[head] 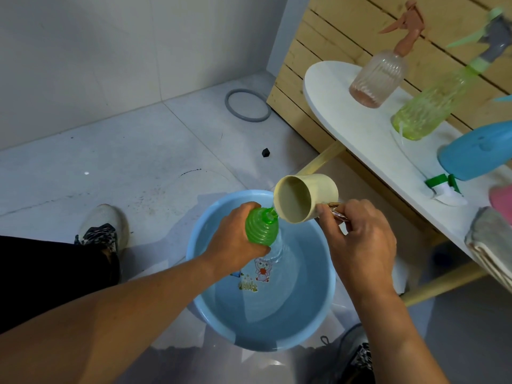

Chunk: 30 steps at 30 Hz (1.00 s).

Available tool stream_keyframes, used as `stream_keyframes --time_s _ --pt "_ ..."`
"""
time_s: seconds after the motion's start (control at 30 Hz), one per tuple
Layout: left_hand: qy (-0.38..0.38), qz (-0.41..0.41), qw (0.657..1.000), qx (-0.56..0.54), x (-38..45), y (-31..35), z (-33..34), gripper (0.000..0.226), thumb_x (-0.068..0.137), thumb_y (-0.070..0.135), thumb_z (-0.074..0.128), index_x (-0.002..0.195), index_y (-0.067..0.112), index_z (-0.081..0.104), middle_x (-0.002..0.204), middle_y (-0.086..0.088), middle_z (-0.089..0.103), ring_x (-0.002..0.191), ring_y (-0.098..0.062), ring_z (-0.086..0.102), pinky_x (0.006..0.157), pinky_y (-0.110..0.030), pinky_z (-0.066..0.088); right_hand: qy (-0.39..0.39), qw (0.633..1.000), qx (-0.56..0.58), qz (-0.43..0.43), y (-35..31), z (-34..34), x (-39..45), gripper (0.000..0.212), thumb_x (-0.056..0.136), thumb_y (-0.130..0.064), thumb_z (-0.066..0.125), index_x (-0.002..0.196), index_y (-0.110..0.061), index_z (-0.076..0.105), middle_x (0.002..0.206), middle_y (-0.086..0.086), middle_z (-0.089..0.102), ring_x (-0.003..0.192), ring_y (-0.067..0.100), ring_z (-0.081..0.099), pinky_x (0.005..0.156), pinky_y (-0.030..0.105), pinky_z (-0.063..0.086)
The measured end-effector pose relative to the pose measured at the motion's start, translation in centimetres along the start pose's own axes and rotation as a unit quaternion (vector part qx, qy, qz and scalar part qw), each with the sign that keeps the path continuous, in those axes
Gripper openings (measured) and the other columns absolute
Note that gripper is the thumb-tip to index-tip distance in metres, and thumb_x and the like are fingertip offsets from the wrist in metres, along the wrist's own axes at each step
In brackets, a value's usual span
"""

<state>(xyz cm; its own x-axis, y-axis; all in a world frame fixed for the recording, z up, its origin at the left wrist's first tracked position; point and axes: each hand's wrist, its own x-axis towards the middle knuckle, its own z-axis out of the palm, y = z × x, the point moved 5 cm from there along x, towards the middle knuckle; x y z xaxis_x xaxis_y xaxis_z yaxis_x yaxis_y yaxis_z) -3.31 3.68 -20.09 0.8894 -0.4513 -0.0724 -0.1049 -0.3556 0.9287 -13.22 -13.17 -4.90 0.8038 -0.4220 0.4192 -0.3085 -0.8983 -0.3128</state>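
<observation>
My left hand [234, 242] grips a green ribbed bottle [261, 227] with no cap, held over a light blue basin [327, 297] of water on the floor. My right hand [360, 239] holds a cream cup [304, 199] by its shiny handle and tips it on its side, its rim against the bottle's open neck. A thin stream of water runs from the cup's rim down past the bottle into the basin. A cartoon sticker shows on the basin's bottom.
A white shelf [357, 126] on the right carries a pink spray bottle [382, 73], a yellow-green spray bottle [432, 106], a blue bottle [476, 151], a loose green and white sprayer head [443, 187] and a grey cloth [493, 239]. A grey ring [247, 105] and a small black cap [265, 152] lie on the tiled floor. My shoes stand beside the basin.
</observation>
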Motion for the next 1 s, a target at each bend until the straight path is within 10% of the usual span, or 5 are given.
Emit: stream_keyframes --time_s 1.0 --pt "0.0 -0.005 1.0 -0.002 -0.1 -0.1 0.2 0.083 0.055 0.036 0.096 0.123 0.044 0.049 0.113 0.014 0.062 0.105 -0.013 0.062 0.088 -0.047 0.056 0.032 0.998 -0.045 -0.036 -1.3 -0.5 -0.1 0.027 0.091 -0.047 0.07 0.081 -0.022 0.068 0.08 -0.007 0.056 0.075 0.019 0.047 0.056 0.028 0.034"
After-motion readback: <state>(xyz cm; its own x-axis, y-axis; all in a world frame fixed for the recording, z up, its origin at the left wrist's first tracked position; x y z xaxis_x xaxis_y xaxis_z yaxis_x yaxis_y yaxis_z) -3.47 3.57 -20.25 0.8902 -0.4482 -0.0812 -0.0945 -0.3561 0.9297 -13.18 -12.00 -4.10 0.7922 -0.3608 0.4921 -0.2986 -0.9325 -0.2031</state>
